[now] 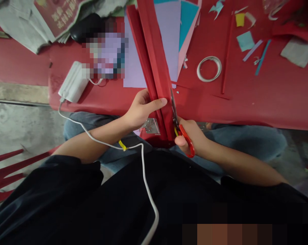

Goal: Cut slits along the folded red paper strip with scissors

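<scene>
My left hand [143,109] grips a long folded strip of red paper [159,58], the thumb pressed across its lower part. The strip runs up past the top of the view, its folds making two long bands. In my right hand [191,134] is a pair of scissors [174,114] with red-orange handles. Its blades point away from me along the right edge of the red paper. Whether the blades are apart cannot be made out. Under the strip lie lilac paper [169,41], blue paper [188,20] and pink paper [187,51].
On the red table [266,102] are a roll of white tape [209,69], paper scraps [245,41], a white power bank [74,81] and a black mouse-like object [86,28]. A white cable [87,131] crosses my left forearm. A red booklet [59,15] rests at upper left.
</scene>
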